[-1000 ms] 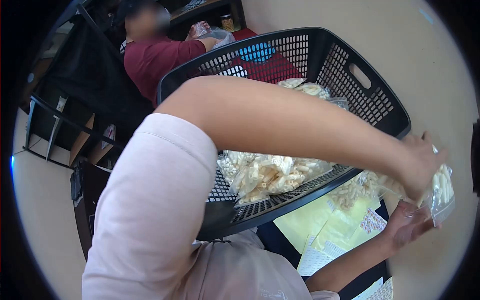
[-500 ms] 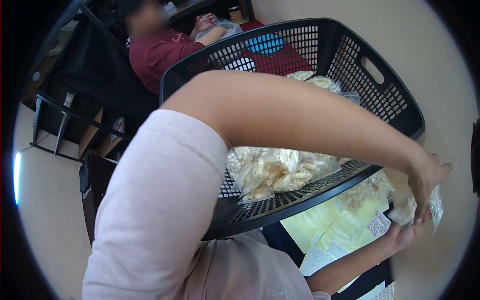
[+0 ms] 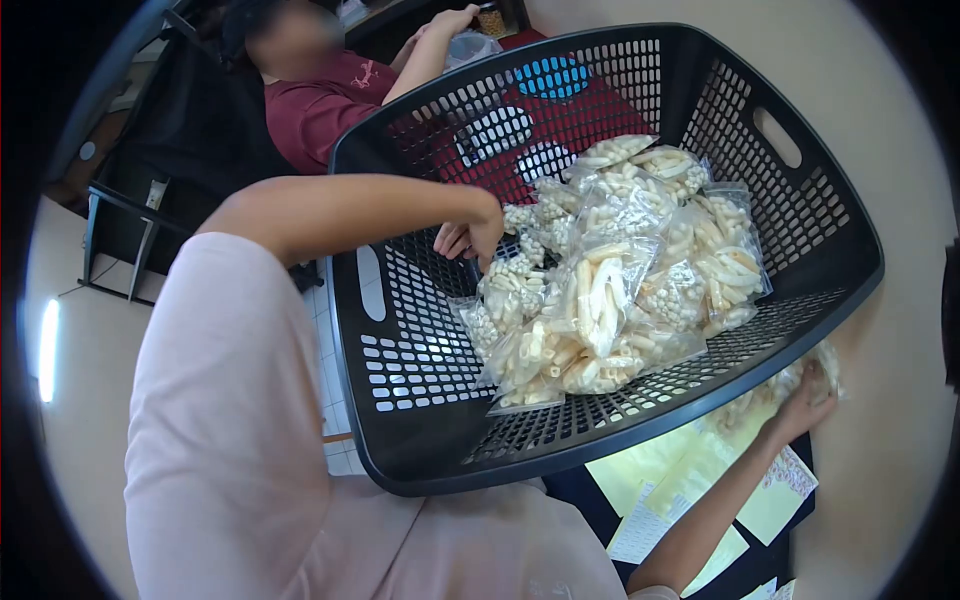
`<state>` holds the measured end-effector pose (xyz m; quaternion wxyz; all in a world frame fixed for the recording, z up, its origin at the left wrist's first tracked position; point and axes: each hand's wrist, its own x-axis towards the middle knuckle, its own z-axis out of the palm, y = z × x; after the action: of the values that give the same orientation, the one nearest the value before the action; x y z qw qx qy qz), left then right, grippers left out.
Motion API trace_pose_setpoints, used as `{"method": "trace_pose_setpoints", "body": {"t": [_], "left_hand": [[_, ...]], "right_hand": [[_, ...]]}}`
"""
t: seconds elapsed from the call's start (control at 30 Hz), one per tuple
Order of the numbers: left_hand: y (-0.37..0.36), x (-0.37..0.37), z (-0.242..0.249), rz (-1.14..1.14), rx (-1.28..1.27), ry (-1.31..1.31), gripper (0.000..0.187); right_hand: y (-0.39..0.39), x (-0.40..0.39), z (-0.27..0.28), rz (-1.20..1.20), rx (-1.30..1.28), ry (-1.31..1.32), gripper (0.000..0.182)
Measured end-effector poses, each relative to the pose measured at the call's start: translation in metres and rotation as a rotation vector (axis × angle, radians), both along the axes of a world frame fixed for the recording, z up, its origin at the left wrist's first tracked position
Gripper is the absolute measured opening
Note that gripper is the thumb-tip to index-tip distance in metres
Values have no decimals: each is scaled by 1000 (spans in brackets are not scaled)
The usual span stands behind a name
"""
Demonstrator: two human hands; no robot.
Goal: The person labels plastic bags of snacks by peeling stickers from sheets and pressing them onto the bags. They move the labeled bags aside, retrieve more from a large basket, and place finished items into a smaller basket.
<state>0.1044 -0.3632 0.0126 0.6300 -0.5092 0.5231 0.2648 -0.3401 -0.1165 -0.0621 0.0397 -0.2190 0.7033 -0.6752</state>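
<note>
A black plastic basket (image 3: 610, 455) holds several clear bags of pale, uncooked-looking snack pieces (image 3: 605, 300), some tube-shaped, some small and round. My left hand (image 3: 478, 232) is inside the basket near its left side, just above a bag of small round pieces (image 3: 515, 290). Its fingers are loosely bent and apart from the thumb, with nothing visible between them. Beyond the basket's right edge, my right hand (image 3: 803, 405) is closed on a clear bag of pale snacks (image 3: 828, 368), slightly blurred. More bagged snacks beside it are partly hidden by the rim.
Yellow sheets and label sheets (image 3: 640, 515) lie on a dark surface under my right forearm. Another person in a maroon shirt (image 3: 320, 115) sits behind the basket, near a plastic-lined container (image 3: 470, 48) and a jar (image 3: 490, 18). A beige wall rises at the right.
My left arm has swung from the far right back over the basket, uncovering its bags. My right hand has moved slightly up and left. The other person's arm has risen.
</note>
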Motion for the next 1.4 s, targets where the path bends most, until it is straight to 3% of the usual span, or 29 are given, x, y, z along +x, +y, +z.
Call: {"method": "trace_pose_setpoints", "body": {"t": [0.07, 0.13, 0.17, 0.2, 0.27, 0.33, 0.37, 0.4, 0.47, 0.53, 0.67, 0.73, 0.87, 0.93, 1.0, 1.07, 1.13, 1.2, 1.27, 1.3, 1.33, 1.37, 1.4], "left_hand": [[6, 6, -32, 103, -96, 58, 59], [11, 14, -64, 200, -201, 123, 62], [13, 19, -87, 302, -259, 286, 65], [16, 16, -89, 406, -314, 452, 68], [15, 13, -89, 509, -297, 409, 65], [14, 13, -79, 622, -294, 679, 57], [12, 10, -75, 509, -365, 681, 49], [9, 1, -57, 513, -371, 689, 49], [-2, -14, -6, 306, -361, 588, 57], [-22, -6, 32, -184, -415, 615, 56], [-1, 1, 141, -121, -645, 911, 49], [13, 4, 173, 150, -543, 1173, 41], [42, -18, 203, 306, -604, 1749, 42], [61, -54, 209, 262, -567, 1965, 62], [104, -89, 233, 63, -596, 2045, 57], [115, -118, 225, -64, -572, 2033, 72], [128, -129, 218, -84, -534, 2050, 73], [128, -126, 211, -110, -450, 1990, 75], [105, -106, 198, -360, -217, 1702, 74], [102, -91, 201, -390, -86, 1317, 57], [90, -78, 174, -424, 55, 1160, 59], [91, -69, 167, -610, -41, 923, 57], [87, -61, 147, -612, -55, 729, 51]], "right_hand": [[-5, -3, -22, -32, 411, 563, 51], [0, 14, -12, 53, 507, 527, 57], [2, 18, -8, 110, 507, 521, 59], [4, 21, -4, 170, 508, 517, 61], [12, 24, 5, 191, 431, 419, 64], [21, 22, 20, 155, 408, 348, 65], [26, 18, 24, 148, 416, 347, 64], [31, 16, 30, 151, 410, 355, 64], [42, 17, 44, 65, 293, 102, 60], [55, 18, 66, 52, 241, 84, 57], [68, 34, 120, 60, 90, 88, 44], [64, 51, 146, 41, 61, 111, 38], [56, 79, 191, 245, -145, 125, 42], [42, 114, 222, 685, -418, 10, 47], [26, 134, 226, 816, -520, -13, 47], [23, 135, 223, 946, -625, -38, 47], [25, 116, 217, 467, -386, -53, 44], [34, 102, 211, 355, -376, 19, 37], [57, 70, 193, 196, -388, -17, 36], [67, 53, 181, 188, -387, -18, 36], [78, 35, 166, 56, -321, -117, 36], [87, 16, 148, -77, -259, -216, 36], [95, -8, 123, -86, -266, -216, 36]]}}
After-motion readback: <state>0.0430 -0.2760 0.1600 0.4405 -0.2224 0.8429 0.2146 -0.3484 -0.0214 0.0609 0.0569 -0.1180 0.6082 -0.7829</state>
